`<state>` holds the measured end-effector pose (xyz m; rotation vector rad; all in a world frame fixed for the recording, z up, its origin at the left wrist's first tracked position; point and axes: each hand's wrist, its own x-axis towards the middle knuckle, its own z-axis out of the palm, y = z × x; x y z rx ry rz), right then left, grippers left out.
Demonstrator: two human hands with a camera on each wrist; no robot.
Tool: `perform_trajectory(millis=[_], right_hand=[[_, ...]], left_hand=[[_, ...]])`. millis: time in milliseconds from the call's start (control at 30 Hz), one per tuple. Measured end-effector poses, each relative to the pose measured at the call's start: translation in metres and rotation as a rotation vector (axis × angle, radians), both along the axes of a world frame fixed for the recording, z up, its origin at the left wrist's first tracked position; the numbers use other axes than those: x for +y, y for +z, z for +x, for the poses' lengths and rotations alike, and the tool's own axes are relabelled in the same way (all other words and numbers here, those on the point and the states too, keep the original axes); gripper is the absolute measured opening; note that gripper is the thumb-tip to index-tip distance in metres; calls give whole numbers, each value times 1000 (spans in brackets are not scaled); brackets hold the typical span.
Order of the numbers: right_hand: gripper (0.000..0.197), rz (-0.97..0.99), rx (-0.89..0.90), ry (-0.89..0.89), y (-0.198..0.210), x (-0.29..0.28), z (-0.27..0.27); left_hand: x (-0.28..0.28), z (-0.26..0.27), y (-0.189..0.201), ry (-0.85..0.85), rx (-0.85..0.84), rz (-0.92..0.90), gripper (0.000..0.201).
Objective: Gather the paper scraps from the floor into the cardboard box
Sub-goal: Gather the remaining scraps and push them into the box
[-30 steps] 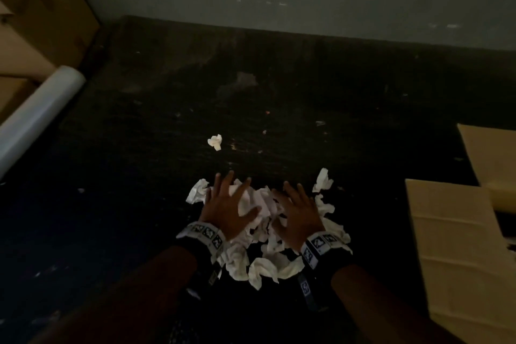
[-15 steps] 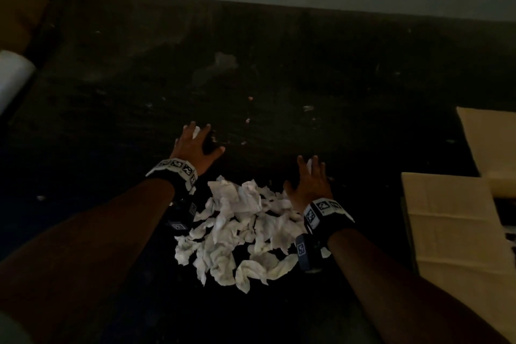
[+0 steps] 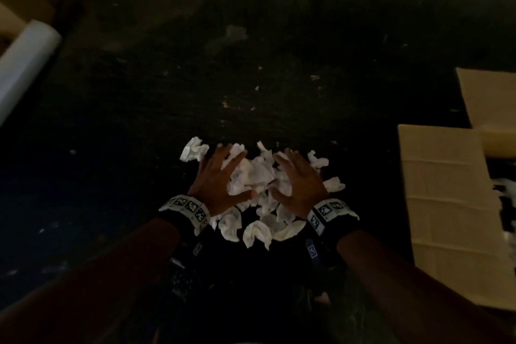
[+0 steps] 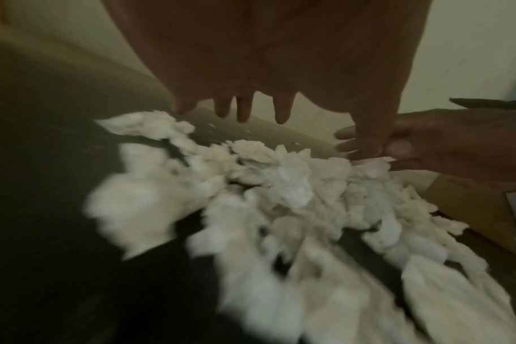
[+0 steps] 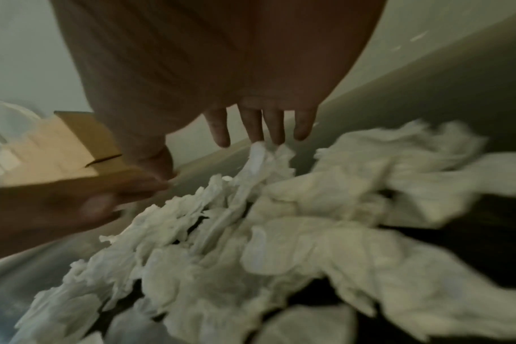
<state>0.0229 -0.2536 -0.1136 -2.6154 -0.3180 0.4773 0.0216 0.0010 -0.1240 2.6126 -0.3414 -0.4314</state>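
Hovering over the paper scraps (image 3: 258, 176) heaped on the floor, left hand (image 3: 216, 180) and right hand (image 3: 300, 183) are both spread flat, gripping nothing. The cardboard box (image 3: 446, 204) sits off to the right, so the right hand's nearer.

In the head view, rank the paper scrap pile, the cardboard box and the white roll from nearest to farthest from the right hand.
1. Paper scrap pile: under the right hand.
2. Cardboard box: on the floor to its right.
3. White roll: far left, beyond the left hand.
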Motion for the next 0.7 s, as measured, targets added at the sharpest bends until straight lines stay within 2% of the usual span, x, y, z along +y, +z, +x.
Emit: perform_trajectory(millis=[100,200,300,400,500,567,700], right_hand=[[87,-29,-70,-88,0,-18,-16],[90,-109,-84,-259,-11,-36,-27],[91,-173,34,-376,-23,-39,-32],[88,-120,132,-304,-27,-27,-34],[82,-68,120,-157,-23,-7,-36],[81,-52,79,-105,-20,3,-37],[82,-9,-57,-116,-13,5,-41]], left_hand=[[24,-16,2,122,-1,106,106],[46,-17,-5,314,72,94,109],[54,-10,-12,319,135,70,106],[40,-2,-17,194,115,31,101],[14,-4,-22,45,96,12,99],[2,-11,-20,38,78,-31,99],[6,-35,-5,120,-15,-95,96]])
